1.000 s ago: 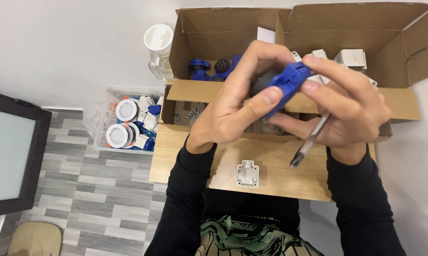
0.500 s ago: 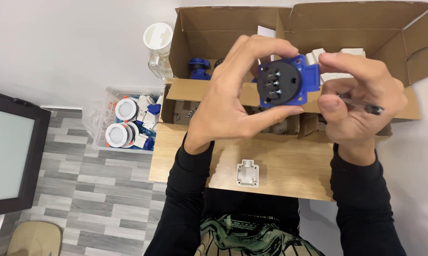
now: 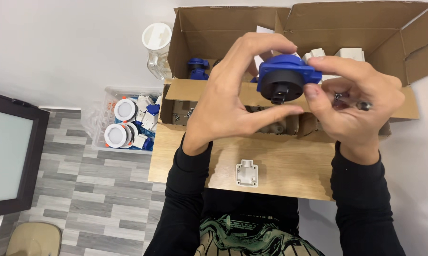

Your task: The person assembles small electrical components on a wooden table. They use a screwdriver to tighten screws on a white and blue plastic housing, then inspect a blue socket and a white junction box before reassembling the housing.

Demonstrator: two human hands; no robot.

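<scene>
A blue plastic socket (image 3: 286,81) with a round black centre is held up above the open cardboard boxes, its black face turned toward the camera. Fingers pinch it from both sides at its edges.

1. The left hand (image 3: 233,102) is gripping a blue socket part (image 3: 285,80) with a black round centre, thumb below and fingers over the top.
2. The right hand (image 3: 353,104) is pinching the part's right edge while tucking a screwdriver (image 3: 363,105) in its palm.
3. An open cardboard box (image 3: 318,28) is sitting behind the hands.
4. A small white housing (image 3: 247,173) is lying on the wooden table (image 3: 289,166).
5. A clear bin (image 3: 128,123) of parts is standing on the floor.
</scene>
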